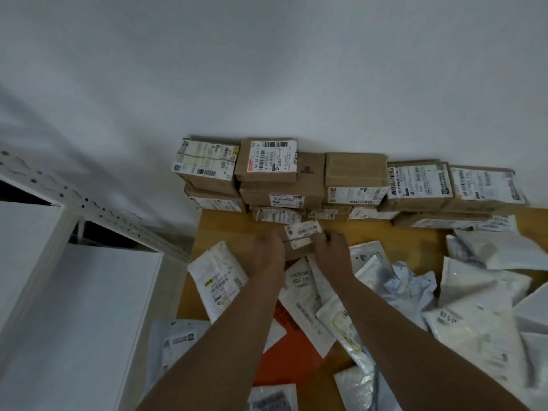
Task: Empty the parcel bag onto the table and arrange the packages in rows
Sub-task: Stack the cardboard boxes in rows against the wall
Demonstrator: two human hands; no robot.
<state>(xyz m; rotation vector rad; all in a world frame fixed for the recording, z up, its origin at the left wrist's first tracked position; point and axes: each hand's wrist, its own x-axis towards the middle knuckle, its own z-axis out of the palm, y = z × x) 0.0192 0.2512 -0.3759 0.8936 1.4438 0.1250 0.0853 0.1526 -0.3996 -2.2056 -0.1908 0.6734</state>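
While gripping box [301,237], both hands [268,247].

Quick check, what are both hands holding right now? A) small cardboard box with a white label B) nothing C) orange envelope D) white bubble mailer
A: the left hand and right hand grip either end of a small cardboard box with a white label, just in front of the stacked boxes along the wall.

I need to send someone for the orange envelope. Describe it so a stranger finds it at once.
Start at the wooden table with stacked cardboard boxes along the wall. Come to the near edge, under the person's left forearm, among the white mailers. The orange envelope lies flat there, partly covered; it is the only brightly coloured parcel in the pile.
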